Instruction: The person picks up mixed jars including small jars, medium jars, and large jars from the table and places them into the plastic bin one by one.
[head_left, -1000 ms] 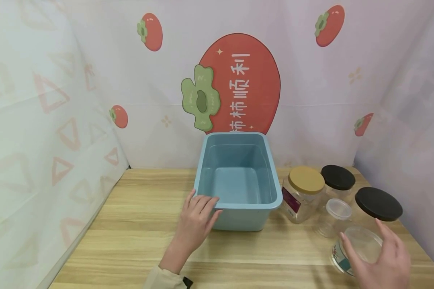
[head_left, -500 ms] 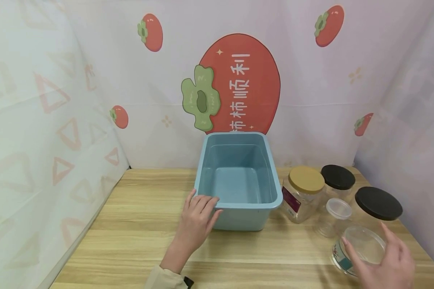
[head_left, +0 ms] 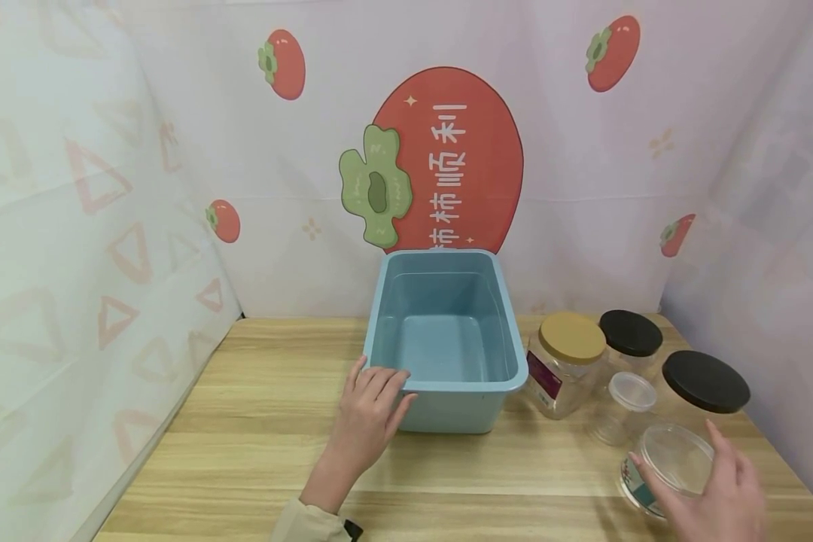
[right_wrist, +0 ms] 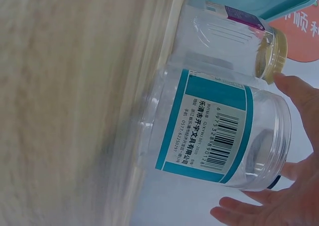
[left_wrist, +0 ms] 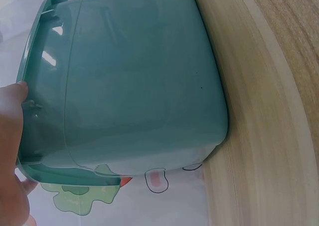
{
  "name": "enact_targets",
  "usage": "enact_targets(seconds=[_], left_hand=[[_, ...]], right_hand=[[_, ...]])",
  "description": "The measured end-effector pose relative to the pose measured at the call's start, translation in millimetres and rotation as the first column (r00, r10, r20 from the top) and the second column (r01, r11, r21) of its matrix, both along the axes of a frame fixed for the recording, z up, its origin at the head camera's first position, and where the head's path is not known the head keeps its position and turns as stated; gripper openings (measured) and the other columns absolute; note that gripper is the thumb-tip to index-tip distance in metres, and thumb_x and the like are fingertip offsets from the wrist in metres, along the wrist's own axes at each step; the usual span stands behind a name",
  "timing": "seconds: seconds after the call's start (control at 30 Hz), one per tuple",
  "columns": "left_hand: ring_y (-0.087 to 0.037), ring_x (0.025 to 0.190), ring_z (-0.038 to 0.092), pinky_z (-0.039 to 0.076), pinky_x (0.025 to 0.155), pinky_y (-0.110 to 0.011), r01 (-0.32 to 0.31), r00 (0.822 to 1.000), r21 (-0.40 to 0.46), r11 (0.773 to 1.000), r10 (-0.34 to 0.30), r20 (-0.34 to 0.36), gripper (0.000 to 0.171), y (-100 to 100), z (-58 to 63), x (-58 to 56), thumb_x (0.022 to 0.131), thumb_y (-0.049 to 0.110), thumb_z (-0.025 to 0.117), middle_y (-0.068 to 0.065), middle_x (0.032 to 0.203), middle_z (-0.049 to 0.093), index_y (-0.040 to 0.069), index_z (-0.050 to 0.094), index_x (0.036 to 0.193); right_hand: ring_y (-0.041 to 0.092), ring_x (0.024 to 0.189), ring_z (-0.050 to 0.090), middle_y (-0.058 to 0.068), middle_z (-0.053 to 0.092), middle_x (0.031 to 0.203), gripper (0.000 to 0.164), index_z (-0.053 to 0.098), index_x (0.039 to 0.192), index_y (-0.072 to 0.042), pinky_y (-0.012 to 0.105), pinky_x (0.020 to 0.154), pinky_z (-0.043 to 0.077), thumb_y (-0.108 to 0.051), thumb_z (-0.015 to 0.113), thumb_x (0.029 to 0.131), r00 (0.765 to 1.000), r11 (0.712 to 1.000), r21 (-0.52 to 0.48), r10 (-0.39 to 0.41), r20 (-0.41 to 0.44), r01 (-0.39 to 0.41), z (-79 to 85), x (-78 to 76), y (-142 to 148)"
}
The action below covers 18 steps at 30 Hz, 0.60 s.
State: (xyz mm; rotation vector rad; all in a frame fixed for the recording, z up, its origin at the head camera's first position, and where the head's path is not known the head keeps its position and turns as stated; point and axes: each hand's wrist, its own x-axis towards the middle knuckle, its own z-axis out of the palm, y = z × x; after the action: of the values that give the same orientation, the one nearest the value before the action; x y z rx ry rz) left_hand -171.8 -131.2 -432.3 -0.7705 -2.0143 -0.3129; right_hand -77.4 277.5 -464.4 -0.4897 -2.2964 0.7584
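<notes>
My left hand (head_left: 369, 410) grips the near left rim of a light blue plastic bin (head_left: 457, 411), fingers over the edge and thumb outside. The left wrist view shows the bin's outer wall (left_wrist: 139, 81), with the hand at its rim. A clear plastic jar (right_wrist: 209, 128) with a teal barcode label stands upright on the table at the right front. My right hand (head_left: 721, 489) is around the jar's top, thumb on the left side and fingers on the far right, spread wide. In the right wrist view that hand's fingers are parted beside the jar's rim.
Behind the jar stand a small clear cup with a lid (head_left: 632, 391), a gold-lidded jar (head_left: 572, 339) and two black-lidded jars, one with its lid (head_left: 706, 381) close to my right fingers. A printed cloth backdrop (head_left: 298, 150) rises behind the wooden table (head_left: 264, 436).
My right hand has shifted slightly right, then back left, closer about the jar. The left hand stays on the bin's rim. The bin and jars have not moved.
</notes>
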Motion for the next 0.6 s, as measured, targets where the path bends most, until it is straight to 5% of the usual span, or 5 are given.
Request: enact_targets(seconds=[0.23,0.6], left_hand=[[-0.026,0.095,0.065,0.052,0.104,-0.06,0.001,1.0,-0.004,1.0,-0.001,0.006,0.048,0,-0.4,-0.6,0.116,0.038,0.039,-0.006,0.1,0.072,0.005,0.074,0.11],[-0.026,0.096,0.065,0.051,0.105,-0.06,-0.007,1.0,-0.007,1.0,0.007,0.025,0.05,-1,-0.9,0.0,0.116,0.04,0.038,-0.006,0.1,0.072,0.006,0.074,0.11]], right_hand=[[0.064,0.129,0.042,0.048,0.042,0.141,0.11,0.035,0.16,0.003,0.079,0.103,0.037,-0.032,0.092,0.072,0.98,0.998,-0.065,-0.002,0.199,0.015,1.8,-3.4,6],[0.065,0.135,0.038,0.047,0.039,0.149,0.123,0.025,0.163,0.005,0.08,0.107,0.035,-0.031,0.096,0.069,0.959,0.992,-0.12,0.076,0.273,-0.045,0.9,-6.9,14]])
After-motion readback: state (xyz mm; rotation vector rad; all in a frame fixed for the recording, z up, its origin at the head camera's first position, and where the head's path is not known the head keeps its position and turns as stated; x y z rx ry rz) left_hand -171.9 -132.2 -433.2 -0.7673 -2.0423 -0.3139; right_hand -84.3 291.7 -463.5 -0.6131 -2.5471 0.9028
